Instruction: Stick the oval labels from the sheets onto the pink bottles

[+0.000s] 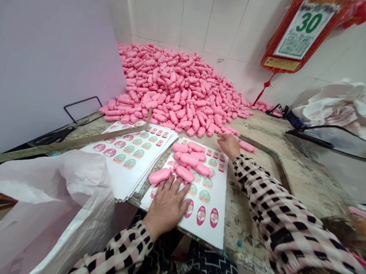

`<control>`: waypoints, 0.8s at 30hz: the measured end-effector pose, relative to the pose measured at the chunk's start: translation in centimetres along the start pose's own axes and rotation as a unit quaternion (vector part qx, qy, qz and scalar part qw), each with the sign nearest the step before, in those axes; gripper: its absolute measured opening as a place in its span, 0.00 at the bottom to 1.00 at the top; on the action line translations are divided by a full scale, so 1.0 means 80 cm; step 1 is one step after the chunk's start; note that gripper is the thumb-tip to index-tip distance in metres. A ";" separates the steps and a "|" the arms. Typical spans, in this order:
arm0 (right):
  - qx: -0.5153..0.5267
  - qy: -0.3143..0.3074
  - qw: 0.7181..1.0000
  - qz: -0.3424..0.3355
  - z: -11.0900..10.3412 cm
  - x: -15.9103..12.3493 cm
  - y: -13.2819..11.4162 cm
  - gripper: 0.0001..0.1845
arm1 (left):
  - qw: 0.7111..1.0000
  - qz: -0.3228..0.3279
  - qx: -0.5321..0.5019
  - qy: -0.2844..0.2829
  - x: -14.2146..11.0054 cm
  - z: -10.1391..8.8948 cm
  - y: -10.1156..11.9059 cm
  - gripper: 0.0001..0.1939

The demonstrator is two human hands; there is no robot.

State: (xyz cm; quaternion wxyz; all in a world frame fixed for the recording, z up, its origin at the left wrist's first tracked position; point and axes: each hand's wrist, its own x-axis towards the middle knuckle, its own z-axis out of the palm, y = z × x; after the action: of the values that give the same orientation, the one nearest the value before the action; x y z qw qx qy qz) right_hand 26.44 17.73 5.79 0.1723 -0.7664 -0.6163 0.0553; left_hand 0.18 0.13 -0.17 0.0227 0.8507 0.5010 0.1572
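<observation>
My left hand (168, 204) lies flat with its fingers spread on a white sheet of printed stickers (208, 233). Its fingertips touch the nearest of several small pink bottle-shaped pieces (185, 173) grouped on that sheet. Round, oval and green-and-pink printed labels cover the paper. My right hand (229, 146) reaches over the sheet's far right corner, close to the front of a large heap of the same pink pieces (180, 87). Its fingers stretch forward, slightly bent, and nothing shows in them. One loose pink piece (247, 146) lies just right of that hand.
A stack of sticker sheets (122, 170) lies on the left under a bent flat bar (118, 134). Black scissors (57, 135) are farther left. A white sack (57, 203) hangs at the front left. Another bent bar (271, 157) and a clear plastic bag (333, 158) are on the right.
</observation>
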 end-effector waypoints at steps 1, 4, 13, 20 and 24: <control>-0.012 0.010 0.999 0.035 -0.002 0.009 0.013 0.22 | 1.000 0.000 -0.001 -0.004 0.000 0.000 0.000 0.24; -0.041 0.026 0.991 0.125 -0.004 0.030 0.043 0.28 | 1.000 0.000 -0.004 -0.012 0.001 -0.002 0.000 0.24; -0.074 -0.014 0.983 0.170 0.024 0.078 0.048 0.36 | 1.000 -0.003 -0.011 -0.027 0.003 -0.005 0.001 0.24; -0.099 -0.049 0.982 0.153 0.025 0.083 0.050 0.34 | 1.000 -0.007 -0.010 -0.029 0.003 -0.005 0.001 0.24; -0.110 -0.056 0.984 0.127 0.018 0.075 0.053 0.28 | 1.000 -0.006 -0.008 -0.024 0.002 -0.004 0.001 0.24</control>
State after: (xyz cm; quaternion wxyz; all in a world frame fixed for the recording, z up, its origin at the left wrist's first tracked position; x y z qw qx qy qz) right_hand 31.32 23.00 3.78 0.0432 -0.8486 -0.5248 0.0514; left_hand 0.24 0.15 0.16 0.0424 0.8509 0.5045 0.1400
